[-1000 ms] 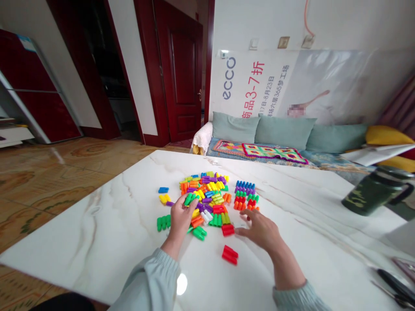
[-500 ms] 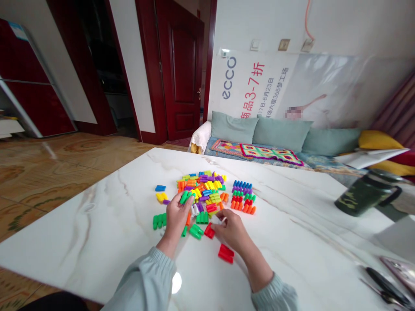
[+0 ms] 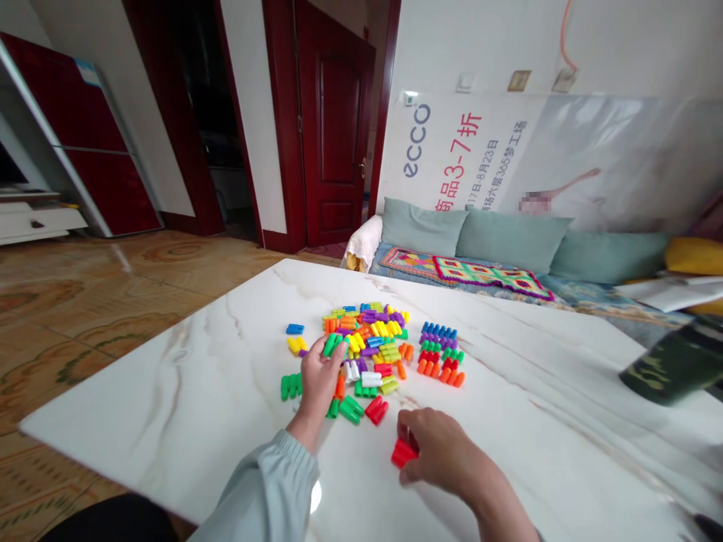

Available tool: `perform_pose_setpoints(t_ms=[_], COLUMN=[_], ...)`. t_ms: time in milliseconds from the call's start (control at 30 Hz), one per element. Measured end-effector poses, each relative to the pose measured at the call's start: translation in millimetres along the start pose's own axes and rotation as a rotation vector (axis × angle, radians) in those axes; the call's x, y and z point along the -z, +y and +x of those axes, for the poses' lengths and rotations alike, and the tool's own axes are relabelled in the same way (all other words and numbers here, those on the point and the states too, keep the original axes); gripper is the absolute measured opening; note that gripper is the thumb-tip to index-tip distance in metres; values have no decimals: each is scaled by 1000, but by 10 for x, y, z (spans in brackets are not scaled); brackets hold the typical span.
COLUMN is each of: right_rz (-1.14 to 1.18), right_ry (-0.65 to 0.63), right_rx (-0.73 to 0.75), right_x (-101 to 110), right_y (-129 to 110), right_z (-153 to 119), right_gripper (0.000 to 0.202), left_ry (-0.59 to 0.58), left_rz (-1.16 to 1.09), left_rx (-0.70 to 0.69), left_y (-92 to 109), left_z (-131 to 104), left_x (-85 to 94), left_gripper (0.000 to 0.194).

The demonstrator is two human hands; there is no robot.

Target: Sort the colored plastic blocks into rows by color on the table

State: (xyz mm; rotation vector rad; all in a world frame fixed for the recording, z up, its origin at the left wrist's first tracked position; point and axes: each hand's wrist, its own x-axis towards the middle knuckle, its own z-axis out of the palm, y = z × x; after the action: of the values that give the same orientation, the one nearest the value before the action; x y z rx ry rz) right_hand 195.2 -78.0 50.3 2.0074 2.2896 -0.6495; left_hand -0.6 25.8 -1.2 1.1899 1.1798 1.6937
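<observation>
The counter (image 3: 226,361) fills the near half, its near edge partly cut off by the bottom of the view. Beyond it on the far side is the sofa (image 3: 395,260), its right end out of frame. The door (image 3: 336,143) stands far left of the sofa, and left of that a doorway (image 3: 200,113) is too dark to make out much. The fridge (image 3: 113,188) is far left.

At the right, the mug (image 3: 669,357) is cut off by the frame's edge; its inside cannot be seen. In the near right corner only the tip of a dark thing (image 3: 710,525) shows.

Mid-counter lies a pile of blocks (image 3: 387,329), part of it hidden behind the left hand (image 3: 319,382). That hand pinches a green block (image 3: 333,345) between thumb and fingers. The right hand (image 3: 443,450) is curled around a red block (image 3: 404,453) nearer than the pile, partly covered and blurred; I cannot tell whether the grip is tight.

Right of the pile stand block rows (image 3: 430,357): blue farthest, then purple, green, red, orange nearest. A second red block (image 3: 376,410) lies just off the pile's near side.
</observation>
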Motion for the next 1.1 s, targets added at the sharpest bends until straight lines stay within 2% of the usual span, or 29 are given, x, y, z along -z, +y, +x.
perform_pose_setpoints(t_ms=[133,233,333,433,500,567,633,700,800,933,1100], right_rz=[99,305,595,760,847,958,1066,1145,1172,1206,1347], right_ry=[114,346,607,739,746,707,682,717,783,727,594], right_rx=[144,178,276,333,308,299,310,312,299,311,280], right_x=[-93,-95,-151,-297,-403,-479,-514,-514,-484,-442,-427], right_y=[-89,-174,-286,-375,-399,-389,-352,-305,-257,-268,-255], right_z=[109,271,442,534,548,548,555,571,591,583,594], right_gripper=[18,13,23,21,23,30,31,28,25,25,35], left_ry=[-58,-89,-105,-131,-172,-262,-374,-450,-481,-498,-569], left_rz=[-80,-167,-216,-216,-176,-123,-69,-27,24,128,39], left_rx=[79,138,125,116,93,44,-3,-34,-76,-160,-55], left_y=[26,-3,-42,-35,0,46,89,123,157,181,177], left_z=[-17,-25,-26,-40,-67,-107,-153,-192,-221,-225,-225], left_x=[-33,-47,-31,-3,4,-2,-18,-33,-39,-21,-1], left_gripper=[49,59,63,65,60,48,37,31,26,19,23])
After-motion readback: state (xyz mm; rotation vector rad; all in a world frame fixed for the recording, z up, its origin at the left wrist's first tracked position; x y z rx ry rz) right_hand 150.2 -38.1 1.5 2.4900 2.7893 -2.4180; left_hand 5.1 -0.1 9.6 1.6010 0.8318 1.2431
